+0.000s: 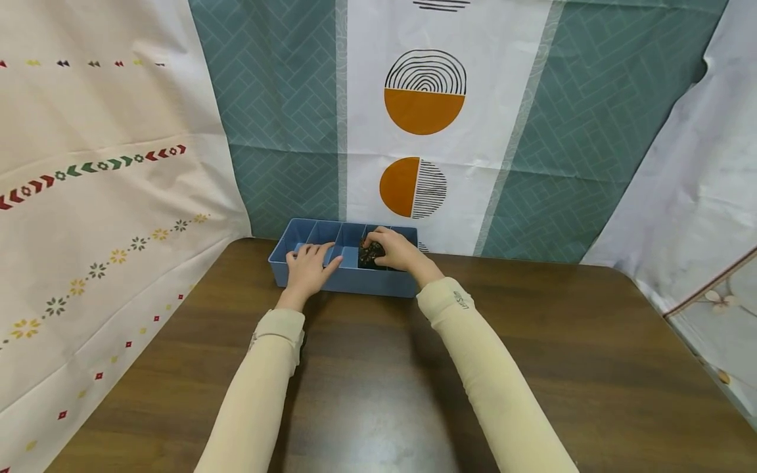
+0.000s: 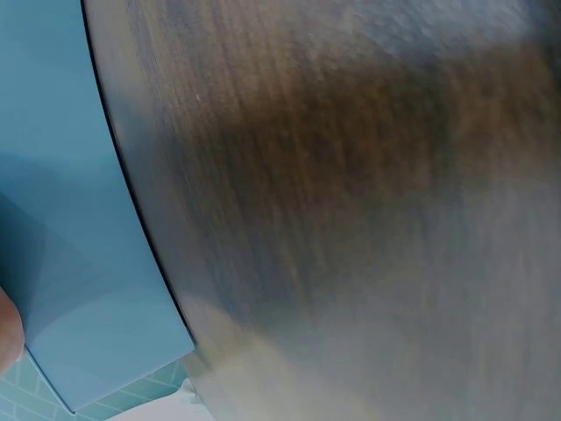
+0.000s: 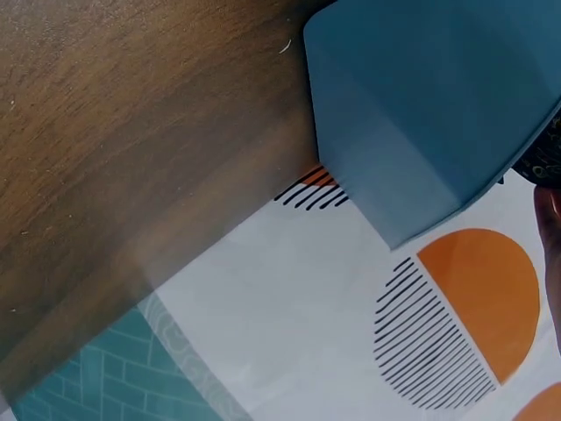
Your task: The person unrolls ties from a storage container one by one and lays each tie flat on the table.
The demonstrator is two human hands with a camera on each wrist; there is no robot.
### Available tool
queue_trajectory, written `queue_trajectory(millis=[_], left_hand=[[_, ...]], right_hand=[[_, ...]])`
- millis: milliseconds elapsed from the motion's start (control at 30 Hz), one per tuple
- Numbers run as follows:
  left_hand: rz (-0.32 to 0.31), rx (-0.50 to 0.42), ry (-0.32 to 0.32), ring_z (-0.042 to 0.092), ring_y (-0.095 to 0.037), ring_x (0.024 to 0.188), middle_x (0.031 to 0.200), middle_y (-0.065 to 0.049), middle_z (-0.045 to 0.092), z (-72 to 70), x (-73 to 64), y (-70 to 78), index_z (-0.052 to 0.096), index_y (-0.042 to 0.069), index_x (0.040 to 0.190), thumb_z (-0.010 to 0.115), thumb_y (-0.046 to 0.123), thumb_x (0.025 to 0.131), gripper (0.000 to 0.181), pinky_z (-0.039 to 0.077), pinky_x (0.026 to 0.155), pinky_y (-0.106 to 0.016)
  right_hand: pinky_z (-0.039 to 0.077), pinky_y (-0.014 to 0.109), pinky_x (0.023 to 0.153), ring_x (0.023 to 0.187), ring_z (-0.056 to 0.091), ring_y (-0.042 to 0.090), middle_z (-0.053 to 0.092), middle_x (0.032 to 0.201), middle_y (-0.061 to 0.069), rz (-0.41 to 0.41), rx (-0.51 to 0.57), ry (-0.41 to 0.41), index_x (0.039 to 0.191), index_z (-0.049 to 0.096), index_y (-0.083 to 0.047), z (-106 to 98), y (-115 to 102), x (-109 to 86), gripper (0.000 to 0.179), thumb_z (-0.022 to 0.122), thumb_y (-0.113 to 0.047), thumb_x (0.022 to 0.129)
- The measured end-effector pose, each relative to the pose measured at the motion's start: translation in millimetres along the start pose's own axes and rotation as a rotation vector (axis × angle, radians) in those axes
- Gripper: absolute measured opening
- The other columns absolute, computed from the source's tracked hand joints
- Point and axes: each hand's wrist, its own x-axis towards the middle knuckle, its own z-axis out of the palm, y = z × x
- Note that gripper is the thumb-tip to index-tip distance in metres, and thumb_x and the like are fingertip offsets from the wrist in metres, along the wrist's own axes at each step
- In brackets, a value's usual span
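Observation:
A long blue box (image 1: 367,282), divided into several compartments, stands at the table's back edge. Inside its right part is a dark item with a small gold-like pattern (image 1: 371,255); its kind cannot be made out. My right hand (image 1: 399,249) pinches this item from above, fingers bent over it. At the left part of the box, my left hand (image 1: 307,269) rests at the front rim with fingers spread and nothing held. The left wrist view catches the box wall (image 2: 79,193) and a bit of finger (image 2: 7,333). In the right wrist view, the dark item (image 3: 545,158) shows above the box rim.
The brown wooden table (image 1: 367,394) extends toward me and to both sides. Directly behind the box hangs a green and white patterned cloth (image 1: 284,131). Other cloths (image 1: 106,197) hang along the left and right sides.

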Motion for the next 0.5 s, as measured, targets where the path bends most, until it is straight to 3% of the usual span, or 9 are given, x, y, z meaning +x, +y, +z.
queue_trajectory(millis=[500], left_hand=[[0.014,0.019,-0.01,0.034,-0.037,0.132,0.138,-0.014,0.049,-2.4,-0.9,-0.1,0.042,0.019,0.143,0.035,0.055,0.097,0.059,0.023,0.099,-0.062]], right_hand=[[0.045,0.04,0.098,0.112,0.051,0.029,0.053,0.12,0.014,-0.054,-0.003,0.068,0.112,0.062,-0.007,-8.2,-3.8,-8.5,0.03,0.07,-0.006,0.083]])
